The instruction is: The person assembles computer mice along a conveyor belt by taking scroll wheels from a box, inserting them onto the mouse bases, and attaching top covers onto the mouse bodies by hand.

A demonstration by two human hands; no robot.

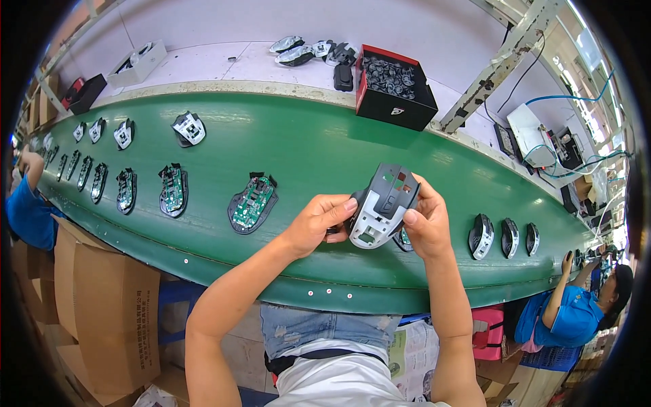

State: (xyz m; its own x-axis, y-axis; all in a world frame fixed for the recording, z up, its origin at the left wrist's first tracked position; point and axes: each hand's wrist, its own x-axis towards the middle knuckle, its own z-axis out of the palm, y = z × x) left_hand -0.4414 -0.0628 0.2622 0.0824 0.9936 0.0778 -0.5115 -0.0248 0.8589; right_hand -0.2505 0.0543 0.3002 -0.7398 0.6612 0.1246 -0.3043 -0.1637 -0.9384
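A: What are the two hands doing?

B: The left hand [315,222] is gripping a grey-and-white mouse-shaped shell [385,203] from nine o'clock, and the right hand [432,218] is clasping it from three. Both sets of fingers [333,216] are grasping that one piece.

A: Where are they holding it?

B: Above the green surface [305,139]. Taking the shell as the clock's centre, a green circuit board [253,203] is lying at nine.

A: And elsewhere?

B: A black box [380,105] is standing at twelve, holding small dark parts [388,76]. Three more shells [481,236] are resting between three and four.
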